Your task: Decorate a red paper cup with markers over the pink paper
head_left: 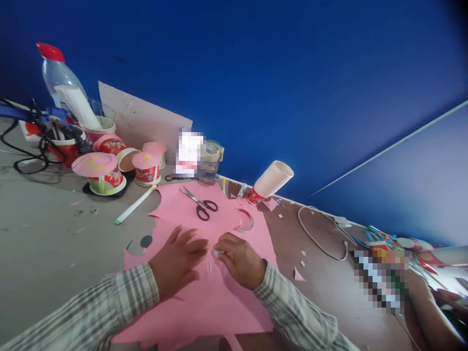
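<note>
On the grey counter [44, 243], a large pink paper sheet [204, 302] with cut-out edges lies flat. The left hand [179, 261] rests on the sheet, palm down, fingers spread. The right hand [239, 258], just beside it, pinches a small white piece [217, 252] against the sheet. Black-handled scissors [200, 204] lie on the sheet's far part.

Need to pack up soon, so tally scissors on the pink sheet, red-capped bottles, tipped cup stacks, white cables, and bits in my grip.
Scissors on the pink sheet: 1
Red-capped bottle: 1
Tipped cup stack: 1
White cable: 1
Small white piece in the right hand grip: 1
Total: 5
</note>
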